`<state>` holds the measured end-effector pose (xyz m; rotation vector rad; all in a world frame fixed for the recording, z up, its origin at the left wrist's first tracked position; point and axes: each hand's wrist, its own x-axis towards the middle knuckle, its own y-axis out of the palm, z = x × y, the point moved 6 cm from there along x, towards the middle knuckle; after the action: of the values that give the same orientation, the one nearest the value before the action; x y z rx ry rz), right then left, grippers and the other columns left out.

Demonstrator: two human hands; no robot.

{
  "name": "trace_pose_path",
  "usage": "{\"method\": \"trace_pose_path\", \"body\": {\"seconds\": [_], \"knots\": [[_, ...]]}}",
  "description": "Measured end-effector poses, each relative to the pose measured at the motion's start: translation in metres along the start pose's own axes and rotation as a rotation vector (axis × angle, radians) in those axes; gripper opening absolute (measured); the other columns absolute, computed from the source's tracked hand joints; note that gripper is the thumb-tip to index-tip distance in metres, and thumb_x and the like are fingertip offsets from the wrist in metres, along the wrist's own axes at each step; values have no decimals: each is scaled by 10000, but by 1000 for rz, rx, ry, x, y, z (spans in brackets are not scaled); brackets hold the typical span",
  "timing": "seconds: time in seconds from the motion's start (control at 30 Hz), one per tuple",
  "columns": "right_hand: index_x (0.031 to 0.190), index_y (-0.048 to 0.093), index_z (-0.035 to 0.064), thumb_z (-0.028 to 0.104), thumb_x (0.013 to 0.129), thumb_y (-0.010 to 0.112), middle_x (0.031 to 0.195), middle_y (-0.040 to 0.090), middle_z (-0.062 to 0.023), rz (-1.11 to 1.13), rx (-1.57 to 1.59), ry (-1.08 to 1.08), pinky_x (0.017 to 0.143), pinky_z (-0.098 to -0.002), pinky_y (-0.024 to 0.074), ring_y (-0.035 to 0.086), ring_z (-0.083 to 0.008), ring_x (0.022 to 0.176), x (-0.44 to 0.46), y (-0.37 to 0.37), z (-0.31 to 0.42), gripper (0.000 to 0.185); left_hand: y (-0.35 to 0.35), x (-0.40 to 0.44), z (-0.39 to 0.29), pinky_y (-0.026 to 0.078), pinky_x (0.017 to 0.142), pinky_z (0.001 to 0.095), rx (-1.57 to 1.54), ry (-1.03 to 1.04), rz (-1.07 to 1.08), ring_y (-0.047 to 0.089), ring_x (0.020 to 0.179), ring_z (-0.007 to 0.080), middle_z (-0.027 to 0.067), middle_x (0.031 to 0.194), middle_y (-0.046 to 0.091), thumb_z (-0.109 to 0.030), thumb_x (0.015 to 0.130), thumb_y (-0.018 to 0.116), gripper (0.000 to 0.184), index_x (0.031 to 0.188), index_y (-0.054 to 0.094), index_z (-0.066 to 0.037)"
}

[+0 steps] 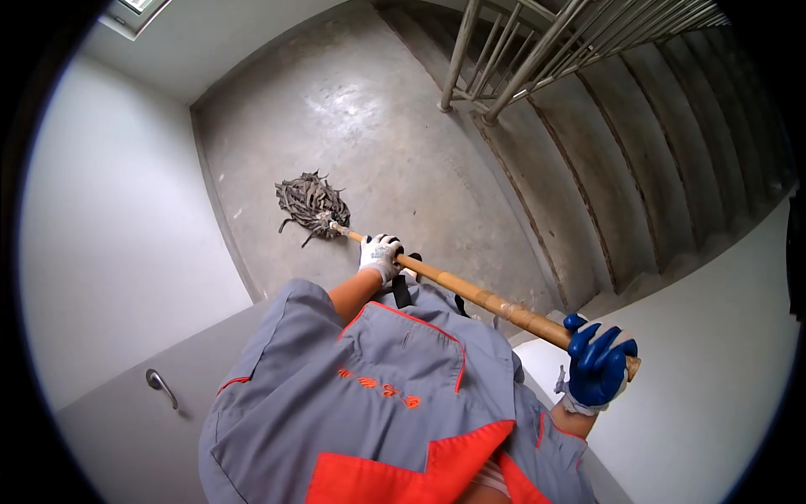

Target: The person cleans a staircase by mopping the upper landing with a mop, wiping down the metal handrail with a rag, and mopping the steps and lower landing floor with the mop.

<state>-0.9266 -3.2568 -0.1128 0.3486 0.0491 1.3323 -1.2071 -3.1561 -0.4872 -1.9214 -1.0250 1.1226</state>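
Observation:
A wooden mop pole (470, 290) runs slantwise from the mop head down to the right. My left hand (382, 256), in a white glove, is closed round the pole near its lower end. Farther along, my right hand (600, 361) wraps its blue-coated glove fingers round the pole close to its top end. Grey, stringy and spread out, the mop head (311, 204) lies on the concrete floor (403, 160).
Concrete stairs (588, 168) are on the right, with a metal railing (537, 50) at the upper right. White walls (117, 193) stand at both sides. A metal handle (162, 389) is at the lower left, and part of a window (134, 8) shows above.

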Motion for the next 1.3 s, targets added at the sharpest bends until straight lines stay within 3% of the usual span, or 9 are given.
{"method": "trace_pose_path", "body": {"seconds": [0.3, 0.53, 0.67, 0.83, 0.97, 1.03, 1.13, 1.23, 1.3], "knots": [[810, 553, 118, 232, 899, 610, 702, 656, -57, 448, -67, -123, 910, -478, 464, 687, -249, 754, 34, 22, 29, 155, -56, 81, -21, 475, 742, 408, -411, 114, -558, 607, 869, 329, 100, 875, 639, -68, 669, 685, 163, 802, 597, -102], [750, 469, 151, 252, 928, 581, 627, 568, -10, 84, -419, -158, 836, -408, 485, 601, -160, 598, 18, 12, 28, 233, -35, 200, -54, 494, 703, 318, -758, 252, -430, 581, 756, 265, 100, 839, 602, 84, 660, 612, 198, 809, 588, -43], [685, 415, 149, 272, 932, 556, 552, 513, 2, -74, -570, -263, 767, -392, 531, 555, -134, 496, 7, 26, 46, 310, -63, 184, -131, 483, 710, 266, -439, 565, -585, 580, 766, 194, 62, 841, 595, 108, 711, 565, 240, 879, 584, -63], [669, 461, 110, 346, 920, 545, 531, 526, -51, -91, -649, -224, 793, -505, 532, 595, -213, 528, -11, -8, 56, 354, -14, 170, -210, 492, 799, 379, -447, 641, -278, 579, 901, 339, 100, 892, 616, 31, 661, 662, 236, 857, 603, -85], [633, 435, 100, 296, 916, 509, 538, 524, -69, -160, -725, -173, 793, -523, 530, 596, -240, 533, -42, -44, 72, 352, 38, 137, -256, 433, 951, 402, -307, 603, 98, 506, 1132, 304, 85, 1152, 562, -104, 697, 698, 344, 1029, 613, -138], [659, 447, 107, 296, 915, 494, 587, 538, -70, -300, -1299, -104, 770, -496, 533, 603, -248, 565, -79, -54, 84, 321, 50, 118, -267, 415, 970, 418, -224, 485, 92, 488, 1162, 294, 65, 1169, 562, -144, 702, 704, 356, 1047, 614, -151], [763, 508, 136, 382, 956, 479, 745, 589, -54, -53, -3005, -25, 738, -417, 531, 625, -236, 691, -108, -59, 91, 314, 83, 98, -295, 366, 1004, 473, -169, 452, 179, 450, 1218, 279, 34, 1177, 573, -251, 736, 679, 315, 1042, 638, -187], [857, 542, 177, 452, 976, 456, 906, 606, -15, 62, -3521, 426, 713, -321, 508, 619, -196, 858, -173, -101, 111, 312, 119, 64, -334, 323, 1020, 526, -29, 596, 268, 442, 1236, 284, 21, 1172, 591, -336, 756, 655, 271, 994, 666, -206], [849, 533, 176, 415, 984, 462, 890, 597, -9, -55, -3407, 683, 704, -305, 497, 616, -187, 868, -220, -122, 129, 283, 147, 27, -363, 329, 1016, 516, 27, 723, 260, 442, 1240, 283, 15, 1167, 601, -366, 740, 670, 304, 991, 669, -194]]}}
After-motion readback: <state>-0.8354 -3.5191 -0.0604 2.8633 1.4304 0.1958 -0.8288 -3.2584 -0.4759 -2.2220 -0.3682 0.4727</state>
